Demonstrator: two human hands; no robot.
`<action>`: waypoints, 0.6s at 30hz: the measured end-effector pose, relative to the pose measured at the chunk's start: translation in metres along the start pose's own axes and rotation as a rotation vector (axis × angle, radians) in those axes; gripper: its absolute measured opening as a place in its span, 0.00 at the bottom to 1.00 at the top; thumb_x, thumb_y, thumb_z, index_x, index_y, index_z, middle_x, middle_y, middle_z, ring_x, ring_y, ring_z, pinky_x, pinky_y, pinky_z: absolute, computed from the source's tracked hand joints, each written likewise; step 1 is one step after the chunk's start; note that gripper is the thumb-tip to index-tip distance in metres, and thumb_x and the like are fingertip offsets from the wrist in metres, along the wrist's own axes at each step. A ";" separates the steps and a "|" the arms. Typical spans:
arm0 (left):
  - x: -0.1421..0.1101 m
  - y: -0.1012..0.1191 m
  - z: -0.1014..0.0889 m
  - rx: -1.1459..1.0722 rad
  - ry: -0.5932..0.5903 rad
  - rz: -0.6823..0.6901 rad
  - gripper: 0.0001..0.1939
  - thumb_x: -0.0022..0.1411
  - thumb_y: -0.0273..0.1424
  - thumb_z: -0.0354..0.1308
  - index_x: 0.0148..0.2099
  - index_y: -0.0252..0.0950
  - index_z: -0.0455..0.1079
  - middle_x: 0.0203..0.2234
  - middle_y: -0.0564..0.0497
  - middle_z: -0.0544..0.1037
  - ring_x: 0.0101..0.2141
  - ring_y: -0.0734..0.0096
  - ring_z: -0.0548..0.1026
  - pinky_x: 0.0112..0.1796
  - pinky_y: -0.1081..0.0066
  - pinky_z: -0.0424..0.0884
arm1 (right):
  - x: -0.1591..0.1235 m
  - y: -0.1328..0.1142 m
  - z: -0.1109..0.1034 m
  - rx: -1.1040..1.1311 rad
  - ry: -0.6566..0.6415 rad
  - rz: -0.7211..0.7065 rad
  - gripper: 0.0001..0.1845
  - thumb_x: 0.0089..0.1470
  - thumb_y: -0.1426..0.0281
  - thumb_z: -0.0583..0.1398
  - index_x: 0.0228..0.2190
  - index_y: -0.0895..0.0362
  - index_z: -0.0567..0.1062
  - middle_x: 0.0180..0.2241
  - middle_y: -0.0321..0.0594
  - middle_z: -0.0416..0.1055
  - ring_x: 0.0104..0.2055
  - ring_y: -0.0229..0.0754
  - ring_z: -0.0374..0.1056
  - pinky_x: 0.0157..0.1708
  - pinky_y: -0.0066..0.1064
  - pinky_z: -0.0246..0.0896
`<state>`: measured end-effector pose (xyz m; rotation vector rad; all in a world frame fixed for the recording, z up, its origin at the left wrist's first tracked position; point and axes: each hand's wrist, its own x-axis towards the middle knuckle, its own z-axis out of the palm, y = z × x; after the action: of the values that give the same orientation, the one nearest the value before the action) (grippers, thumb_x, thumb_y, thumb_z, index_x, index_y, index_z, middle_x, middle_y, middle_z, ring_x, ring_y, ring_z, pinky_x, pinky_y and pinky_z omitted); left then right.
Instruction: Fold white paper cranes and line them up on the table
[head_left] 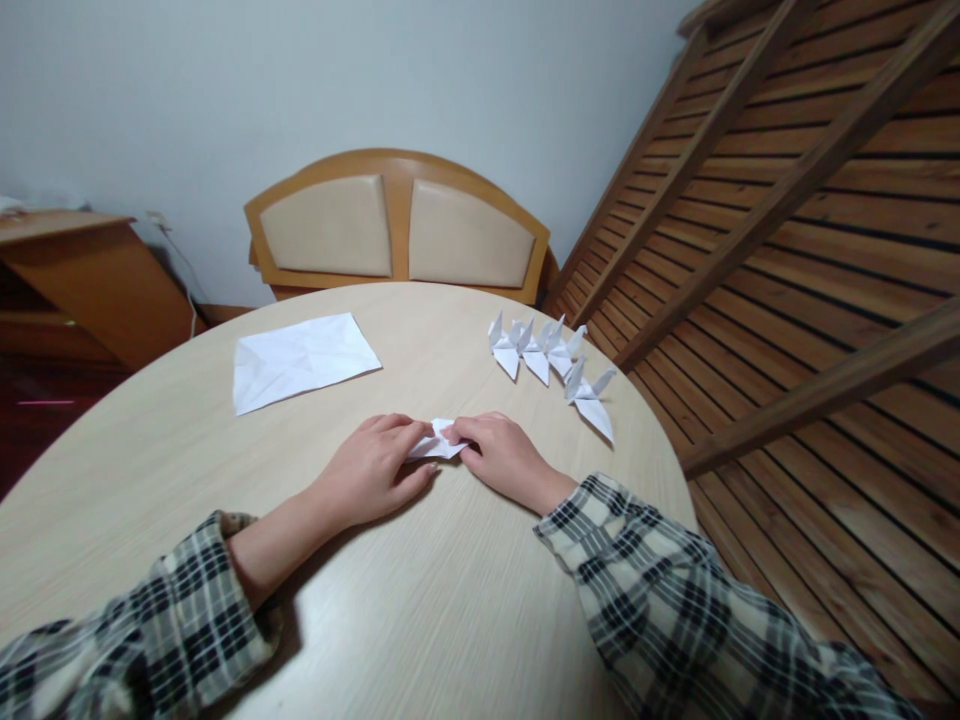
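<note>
A small piece of folded white paper point(437, 443) lies on the table between my two hands. My left hand point(379, 465) is closed on its left end, fingers over the top and the thumb along the near side. At the right end, my right hand point(501, 455) grips the paper with thumb and fingers. Both hands partly cover the folds, so the paper's full shape is hidden. To the right stand several folded white paper cranes point(535, 352), with one crane point(591, 402) nearer to me than the others.
A creased white paper sheet point(304, 360) lies flat at the left of the round wooden table point(450, 620). Behind the table stands a headboard with cream panels point(326, 228). Wooden slats point(810, 260) rise along the right edge, and a brown cabinet point(90, 280) is at far left.
</note>
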<state>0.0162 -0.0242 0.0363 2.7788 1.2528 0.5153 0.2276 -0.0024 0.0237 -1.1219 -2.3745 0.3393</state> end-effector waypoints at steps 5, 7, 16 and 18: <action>0.001 -0.007 0.006 -0.021 0.015 0.024 0.10 0.67 0.36 0.52 0.43 0.35 0.68 0.39 0.42 0.79 0.43 0.57 0.73 0.44 0.59 0.70 | 0.001 0.001 0.002 0.029 -0.027 -0.011 0.10 0.53 0.79 0.57 0.35 0.56 0.76 0.35 0.40 0.77 0.39 0.41 0.71 0.42 0.32 0.59; 0.000 -0.011 0.011 -0.030 0.033 0.053 0.08 0.67 0.33 0.52 0.44 0.35 0.69 0.42 0.43 0.79 0.45 0.57 0.73 0.46 0.58 0.70 | 0.001 0.001 0.002 0.037 -0.038 -0.020 0.11 0.53 0.79 0.57 0.35 0.56 0.77 0.35 0.40 0.77 0.39 0.41 0.71 0.43 0.32 0.59; -0.001 -0.013 0.015 -0.112 0.057 0.065 0.11 0.67 0.25 0.50 0.48 0.36 0.70 0.42 0.44 0.78 0.45 0.61 0.73 0.45 0.62 0.71 | 0.001 0.000 0.004 0.095 -0.054 -0.073 0.13 0.56 0.79 0.57 0.41 0.56 0.77 0.43 0.42 0.77 0.46 0.42 0.71 0.48 0.34 0.61; -0.001 -0.011 0.013 -0.159 0.055 0.045 0.10 0.66 0.25 0.51 0.48 0.36 0.70 0.42 0.45 0.78 0.45 0.62 0.73 0.45 0.64 0.71 | 0.001 0.000 0.005 0.104 -0.052 -0.084 0.13 0.56 0.79 0.57 0.42 0.56 0.76 0.44 0.43 0.77 0.48 0.42 0.71 0.49 0.35 0.61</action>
<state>0.0115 -0.0162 0.0213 2.6833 1.1082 0.6669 0.2245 -0.0015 0.0196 -0.9746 -2.4110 0.4625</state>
